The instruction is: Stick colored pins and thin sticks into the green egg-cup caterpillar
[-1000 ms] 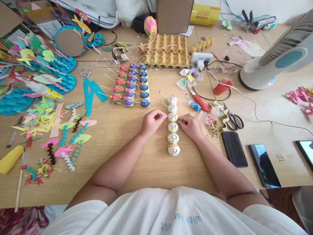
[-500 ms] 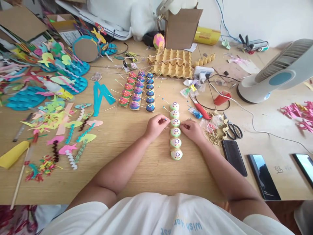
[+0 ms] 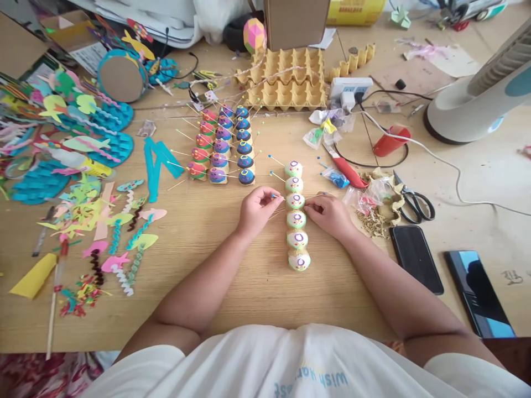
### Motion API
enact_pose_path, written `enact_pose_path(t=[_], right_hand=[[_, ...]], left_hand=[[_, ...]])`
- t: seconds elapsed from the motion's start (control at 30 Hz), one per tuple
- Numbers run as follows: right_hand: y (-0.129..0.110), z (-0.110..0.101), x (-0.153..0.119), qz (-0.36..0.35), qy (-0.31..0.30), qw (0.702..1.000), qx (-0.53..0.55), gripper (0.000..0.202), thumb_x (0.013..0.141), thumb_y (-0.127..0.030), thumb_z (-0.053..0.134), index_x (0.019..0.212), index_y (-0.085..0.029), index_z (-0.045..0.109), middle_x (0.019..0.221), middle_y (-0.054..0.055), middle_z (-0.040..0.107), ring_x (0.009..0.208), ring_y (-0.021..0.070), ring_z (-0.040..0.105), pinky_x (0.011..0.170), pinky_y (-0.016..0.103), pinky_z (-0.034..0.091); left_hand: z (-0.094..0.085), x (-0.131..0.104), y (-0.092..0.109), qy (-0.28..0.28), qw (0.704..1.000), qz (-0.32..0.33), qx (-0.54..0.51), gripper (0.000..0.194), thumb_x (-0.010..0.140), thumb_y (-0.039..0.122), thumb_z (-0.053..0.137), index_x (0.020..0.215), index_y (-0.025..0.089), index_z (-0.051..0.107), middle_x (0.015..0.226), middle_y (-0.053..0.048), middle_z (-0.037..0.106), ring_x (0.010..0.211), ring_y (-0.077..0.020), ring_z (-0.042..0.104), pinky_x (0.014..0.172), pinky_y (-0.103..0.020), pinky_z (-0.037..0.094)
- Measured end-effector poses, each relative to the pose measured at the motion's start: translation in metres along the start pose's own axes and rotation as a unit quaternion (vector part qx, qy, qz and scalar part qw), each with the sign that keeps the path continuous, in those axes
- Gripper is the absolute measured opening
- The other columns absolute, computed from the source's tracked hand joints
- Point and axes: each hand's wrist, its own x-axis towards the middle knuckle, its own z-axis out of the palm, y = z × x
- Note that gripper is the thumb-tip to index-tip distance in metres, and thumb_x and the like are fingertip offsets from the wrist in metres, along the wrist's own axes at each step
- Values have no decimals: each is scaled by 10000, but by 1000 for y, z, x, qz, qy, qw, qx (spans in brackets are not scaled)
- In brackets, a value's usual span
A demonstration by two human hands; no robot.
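A strip of egg carton [image 3: 297, 239] lies lengthwise before me, its white cups edged in green with purple rings and small coloured dots. Thin sticks with blue tips jut leftward from its two farthest cups. My left hand [image 3: 258, 210] pinches a blue-tipped stick [image 3: 272, 195] beside the left of the third cup; whether the stick's end is inside the cup is hidden. On the other side, my right hand [image 3: 329, 214] has its fingers closed against the strip near that cup. A small blue tip shows above these fingers. Loose thin sticks lie just below my left fingertips.
Red, purple and blue decorated carton strips [image 3: 222, 146] stand behind my left hand. Paper fish [image 3: 115, 261] and scraps lie left. To the right are scissors [image 3: 418, 204], a red-handled tool [image 3: 350, 172], phones [image 3: 417, 258] and a fan [image 3: 460, 108]. Uncut egg carton [image 3: 286, 83] sits behind.
My view has tilted down and come closer to the table. The blue tip at my left hand is slightly farther left of the third cup. Both hands stay beside the strip.
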Motion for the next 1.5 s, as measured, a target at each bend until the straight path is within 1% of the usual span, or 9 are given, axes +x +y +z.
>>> enact_pose_path(t=[0.23,0.57,0.87,1.1,1.23,1.5], right_hand=[[0,-1,1,-7,4,1000,-2,195,940,-281,631,968,-218,813,763,40,686,773,198,613,756,327,434],[3,0,2,-8,0,1000,-10,200,935,-281,643,1001,-214,819,752,40,686,772,201,610,728,327,425],[2,0,3,-6,-2,1000,-1,192,926,-282,657,995,-212,822,752,43,685,753,199,603,715,327,417],[3,0,3,-12,-4,1000,3,195,930,-301,655,984,-216,822,757,45,686,753,202,600,716,334,412],[2,0,3,-8,-8,1000,5,182,928,-298,663,980,-221,819,750,38,679,758,200,597,714,330,406],[3,0,6,12,-29,1000,1,174,925,-319,685,984,-218,813,767,36,667,757,197,586,701,329,391]], left_hand=[[1,0,-2,9,1000,11,-11,229,840,412,803,853,198,722,835,-8,757,726,-121,648,709,-247,534],[1,1,0,2,1000,21,-13,203,843,385,793,835,197,717,822,-7,762,718,-120,653,699,-246,532],[1,2,-3,-2,1000,16,-19,194,835,371,796,821,199,706,815,-2,753,706,-115,641,689,-244,518],[-1,3,-3,-6,1000,21,3,181,840,351,789,799,209,684,757,17,704,677,-116,597,672,-253,490],[-1,3,-3,-8,1000,26,8,181,834,338,792,789,209,673,742,22,687,679,-116,597,670,-251,483],[1,3,-7,-2,1000,26,14,184,845,344,786,802,209,668,765,14,704,696,-120,613,690,-257,491]])
